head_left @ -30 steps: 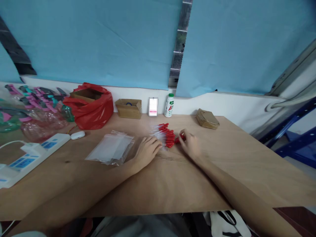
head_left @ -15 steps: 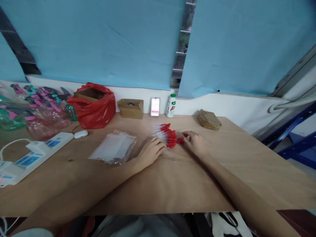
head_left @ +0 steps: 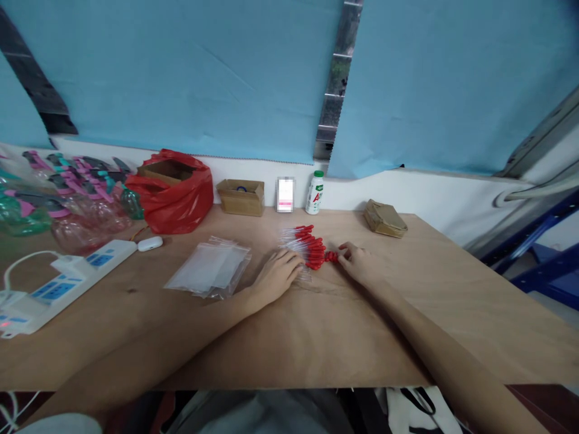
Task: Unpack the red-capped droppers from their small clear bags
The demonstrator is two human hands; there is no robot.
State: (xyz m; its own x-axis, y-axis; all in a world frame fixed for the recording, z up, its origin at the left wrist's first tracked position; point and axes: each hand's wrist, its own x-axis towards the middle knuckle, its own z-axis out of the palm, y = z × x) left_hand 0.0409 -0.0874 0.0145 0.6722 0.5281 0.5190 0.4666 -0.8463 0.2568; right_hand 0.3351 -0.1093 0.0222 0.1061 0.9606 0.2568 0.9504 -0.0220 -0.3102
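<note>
Near the middle of the wooden table lies a pile of thin clear sticks with red ends; their exact kind is too small to make out. My left hand rests at the pile's left side, fingers stretched over the clear shafts and partly hiding them. A short row of small red pieces runs out from the pile's right side. At that row's right end is my right hand, fingers curved and apart, the forefinger and thumb close to the red pieces. Flat clear plastic bags lie stacked left of my left hand.
Along the back stand a red plastic bag with a box inside, a small cardboard box, a phone, a white bottle and a brown packet. Spray bottles and a power strip are at left.
My right hand's thumb and forefinger have parted slightly, and the red between them no longer shows there. My left hand stays over the clear shafts. The view has shifted slightly.
</note>
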